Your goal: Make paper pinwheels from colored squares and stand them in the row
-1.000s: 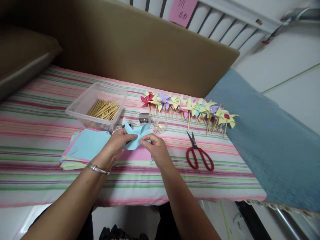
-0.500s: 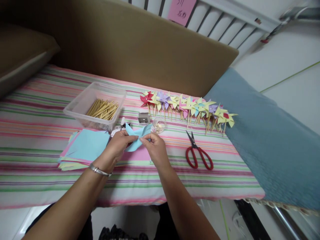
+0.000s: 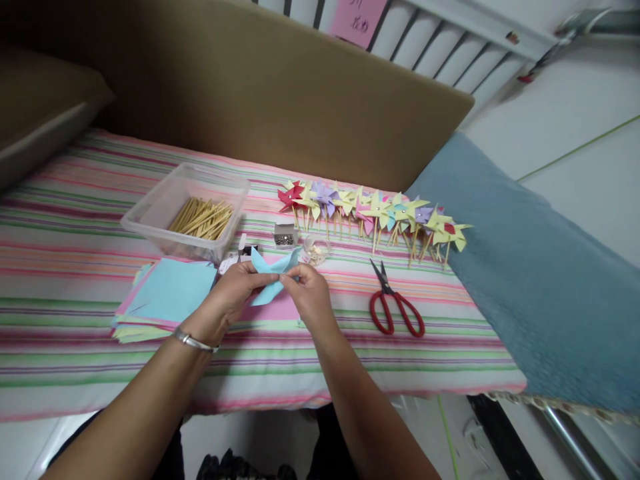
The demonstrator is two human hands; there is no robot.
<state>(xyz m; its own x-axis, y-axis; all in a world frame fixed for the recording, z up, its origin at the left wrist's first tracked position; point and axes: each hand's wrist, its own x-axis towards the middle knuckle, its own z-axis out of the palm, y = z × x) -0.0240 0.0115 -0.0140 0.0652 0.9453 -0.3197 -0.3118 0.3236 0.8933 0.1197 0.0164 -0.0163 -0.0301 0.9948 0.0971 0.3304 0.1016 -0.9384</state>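
Observation:
Between my two hands is a light blue paper pinwheel (image 3: 270, 291), its corners folded in toward the middle. My left hand (image 3: 239, 287) is closed on its left side, thumb lying over the centre. From the right, my right hand (image 3: 307, 290) pinches the same paper near the centre with thumb and fingertips. Whether a pin sits between the fingers is hidden. Under the hands lies a pink paper sheet (image 3: 275, 311). Just beyond are a small box of metal pins (image 3: 285, 237) and a round clear container with small pale pieces (image 3: 316, 249).
Left stands a clear plastic box (image 3: 145, 213) of wooden sticks (image 3: 203, 219), with a stack of coloured paper (image 3: 170, 290) before it. Red-handled scissors (image 3: 395, 303) lie open at right. Finished pinwheels on sticks (image 3: 375, 210) line the back, near a brown board (image 3: 280, 100).
The view has shifted slightly. Both hands keep their hold on the blue paper, with only slight finger movement near its centre.

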